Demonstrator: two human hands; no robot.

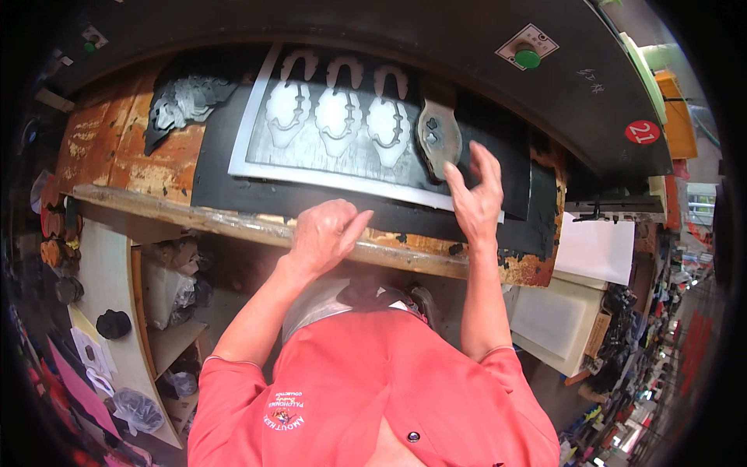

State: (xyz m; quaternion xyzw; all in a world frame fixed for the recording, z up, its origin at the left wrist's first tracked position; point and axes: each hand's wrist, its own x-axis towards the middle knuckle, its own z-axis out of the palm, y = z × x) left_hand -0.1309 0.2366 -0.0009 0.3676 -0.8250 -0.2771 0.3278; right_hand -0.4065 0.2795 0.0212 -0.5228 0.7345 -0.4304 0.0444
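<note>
Green button [527,57] and red sticker [643,133] on dark panel [576,109]

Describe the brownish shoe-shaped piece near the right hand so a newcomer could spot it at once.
Find the worn wooden worktable, then the white-edged grey sheet lying on it. Right of the row of three white shapes, by the right hand, is the shoe-shaped piece. Unlike those pale shapes, it is brownish-grey, with small openings near its middle.

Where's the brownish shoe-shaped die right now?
Head view, upper part, right of centre: the brownish shoe-shaped die lies just right of the three pale shoe outlines, beside the right hand.
</note>
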